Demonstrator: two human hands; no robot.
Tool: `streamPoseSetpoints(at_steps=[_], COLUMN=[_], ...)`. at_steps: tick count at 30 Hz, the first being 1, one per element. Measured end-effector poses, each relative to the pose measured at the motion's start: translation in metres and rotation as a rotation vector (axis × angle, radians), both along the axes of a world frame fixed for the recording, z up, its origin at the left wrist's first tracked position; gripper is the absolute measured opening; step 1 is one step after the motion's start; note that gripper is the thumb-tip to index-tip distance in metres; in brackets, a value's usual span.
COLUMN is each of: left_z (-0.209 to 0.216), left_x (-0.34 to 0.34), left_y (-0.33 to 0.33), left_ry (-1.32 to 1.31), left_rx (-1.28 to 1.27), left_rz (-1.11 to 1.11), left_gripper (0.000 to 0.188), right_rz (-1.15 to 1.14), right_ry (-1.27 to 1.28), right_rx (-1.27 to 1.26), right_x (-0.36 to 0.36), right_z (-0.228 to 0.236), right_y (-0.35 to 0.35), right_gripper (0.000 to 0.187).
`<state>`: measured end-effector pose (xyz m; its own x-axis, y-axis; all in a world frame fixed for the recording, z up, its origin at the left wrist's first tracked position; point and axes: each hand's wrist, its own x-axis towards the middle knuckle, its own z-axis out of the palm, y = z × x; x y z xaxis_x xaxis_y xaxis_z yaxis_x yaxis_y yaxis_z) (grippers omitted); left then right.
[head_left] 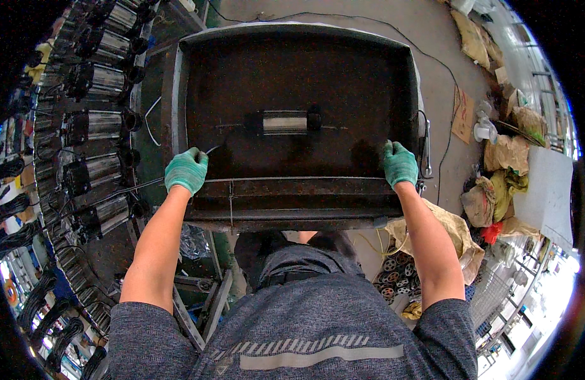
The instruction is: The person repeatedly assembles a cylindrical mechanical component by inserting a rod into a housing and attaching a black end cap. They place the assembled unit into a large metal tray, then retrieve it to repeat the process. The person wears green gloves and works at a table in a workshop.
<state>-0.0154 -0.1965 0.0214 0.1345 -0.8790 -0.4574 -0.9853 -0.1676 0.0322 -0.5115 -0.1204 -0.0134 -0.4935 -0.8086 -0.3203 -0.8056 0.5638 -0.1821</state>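
A deep dark metal tray [242, 63] lies in front of me. Inside it, near the middle, rests a motor-like cylinder [285, 122] with a silver band, black ends and a thin shaft sticking out each side. My left hand [186, 171], in a green glove, is closed at the tray's near left corner. A thin cable [147, 184] runs into this fist from the left, and a short end shows beyond the thumb. At the near right corner my right hand [400, 166], also gloved in green, curls over the tray's rim. Its fingertips are partly hidden.
Several similar silver-and-black cylinders [102, 125] stand in a rack on the left. A wrench [427, 149] hangs at the tray's right side. Sacks [508, 152] and a cardboard piece [463, 116] lie on the right; a black cord [454, 76] crosses the floor. Pulley-like wheels [394, 275] fill a container below.
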Motion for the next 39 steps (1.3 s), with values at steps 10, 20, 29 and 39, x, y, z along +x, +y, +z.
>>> streamPoseSetpoints(at_steps=[10, 20, 29, 39], left_z=[0.001, -0.028, -0.035, -0.064], left_x=[-0.003, 0.014, 0.011, -0.195], left_y=[0.001, 0.014, 0.015, -0.042], left_ry=[-0.006, 0.043, 0.013, 0.657], left_rx=[-0.017, -0.395, -0.486, -0.062], left_rz=[0.009, -0.099, -0.318, -0.229], left_gripper=[0.032, 0.028, 0.028, 0.025], right_rz=[-0.007, 0.003, -0.034, -0.065], right_ry=[0.009, -0.024, -0.093, -0.147], right_rx=[0.006, -0.005, 0.020, -0.068], right_x=[0.000, -0.002, -0.004, -0.010], right_z=[-0.001, 0.000, 0.011, 0.014], right_y=[-0.001, -0.001, -0.001, 0.006], right_gripper=[0.048, 0.048, 0.046, 0.043])
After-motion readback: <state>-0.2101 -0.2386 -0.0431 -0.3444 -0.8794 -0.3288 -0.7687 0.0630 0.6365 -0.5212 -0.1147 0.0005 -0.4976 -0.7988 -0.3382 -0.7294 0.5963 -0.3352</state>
